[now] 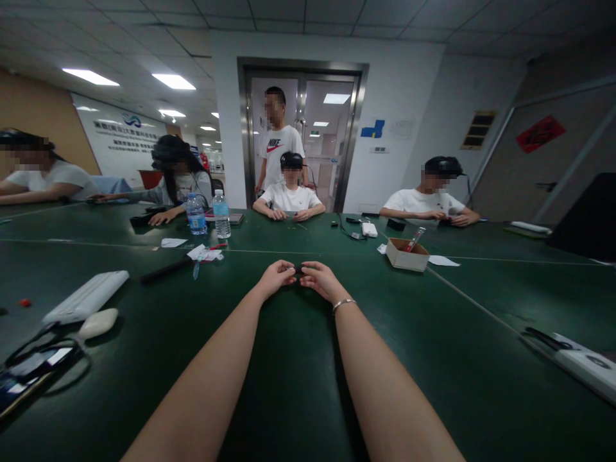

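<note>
My left hand (276,277) and my right hand (321,280) meet over the middle of the green table (298,359). Between their fingertips is a small black object (298,269), too small and dark to name. Both hands are closed in a pinch, one at each side of it. A thin silver bracelet (344,304) circles my right wrist. Fingers cover most of the object's ends.
A small box (408,256) stands to the right, beyond my right hand. Two water bottles (222,215) stand ahead on the left. A white case (86,296), a white mouse (99,323) and a phone (36,372) lie at left. Several people sit across the table.
</note>
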`<state>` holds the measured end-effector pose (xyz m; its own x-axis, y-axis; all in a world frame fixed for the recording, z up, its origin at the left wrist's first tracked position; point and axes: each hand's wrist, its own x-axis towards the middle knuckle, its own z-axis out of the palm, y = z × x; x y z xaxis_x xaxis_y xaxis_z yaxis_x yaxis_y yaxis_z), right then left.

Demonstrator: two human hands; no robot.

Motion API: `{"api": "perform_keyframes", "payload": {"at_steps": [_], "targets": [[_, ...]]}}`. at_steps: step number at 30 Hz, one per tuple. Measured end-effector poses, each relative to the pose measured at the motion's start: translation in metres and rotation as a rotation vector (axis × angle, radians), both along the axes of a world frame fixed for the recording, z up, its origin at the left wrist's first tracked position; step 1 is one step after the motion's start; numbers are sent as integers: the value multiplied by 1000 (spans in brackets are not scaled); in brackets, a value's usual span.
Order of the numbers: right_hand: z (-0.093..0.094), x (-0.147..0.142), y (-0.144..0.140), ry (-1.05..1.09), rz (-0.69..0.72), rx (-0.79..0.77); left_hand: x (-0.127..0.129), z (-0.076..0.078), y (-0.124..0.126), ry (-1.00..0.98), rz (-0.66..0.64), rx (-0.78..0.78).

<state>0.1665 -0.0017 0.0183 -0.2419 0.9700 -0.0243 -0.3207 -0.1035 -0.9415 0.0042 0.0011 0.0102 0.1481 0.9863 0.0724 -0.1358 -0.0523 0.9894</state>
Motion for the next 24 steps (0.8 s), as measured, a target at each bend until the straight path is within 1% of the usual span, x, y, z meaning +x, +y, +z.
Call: {"api": "perform_keyframes", "payload": {"at_steps": [7, 14, 24], "targets": [[-2, 6, 0, 53, -20, 17, 2, 2, -2, 80, 19, -1], [-6, 6, 2, 17, 31, 56, 1, 0, -1, 84, 32, -7], [-8, 7, 3, 13, 43, 85, 1, -1, 1, 91, 37, -18]]}}
